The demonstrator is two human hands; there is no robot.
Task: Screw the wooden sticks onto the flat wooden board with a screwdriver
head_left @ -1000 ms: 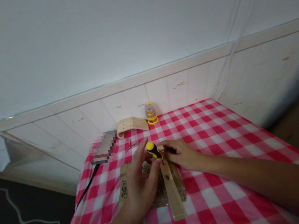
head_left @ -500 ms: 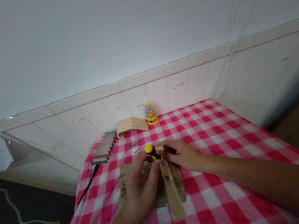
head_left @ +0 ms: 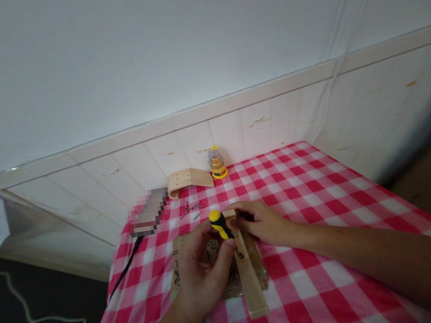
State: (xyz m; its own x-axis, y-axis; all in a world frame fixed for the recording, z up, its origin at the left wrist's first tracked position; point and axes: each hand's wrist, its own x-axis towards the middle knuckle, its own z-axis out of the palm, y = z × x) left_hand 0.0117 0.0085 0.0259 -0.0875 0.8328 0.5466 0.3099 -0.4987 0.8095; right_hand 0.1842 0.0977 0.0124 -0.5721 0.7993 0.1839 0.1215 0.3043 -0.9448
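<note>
My left hand (head_left: 200, 270) is closed around a short screwdriver (head_left: 219, 224) with a yellow and black handle. Its tip stands on a pale wooden slat (head_left: 249, 279), near a hole in it. The slat lies lengthwise on a brown patterned board (head_left: 183, 267) on the red and white checked tablecloth (head_left: 306, 191). My right hand (head_left: 260, 222) rests over the far end of the slat, fingers curled down on it.
Several loose screws (head_left: 190, 208) lie beyond the hands. A curved wooden piece (head_left: 188, 179) and a small yellow and clear container (head_left: 217, 162) stand by the panelled wall. A blurred grey object (head_left: 148, 214) with a black cable (head_left: 124, 271) sits at the table's left edge.
The screwdriver handle has shifted slightly left and down with my left hand, and my left fingers have closed more tightly round it. My right hand has stayed on the slat.
</note>
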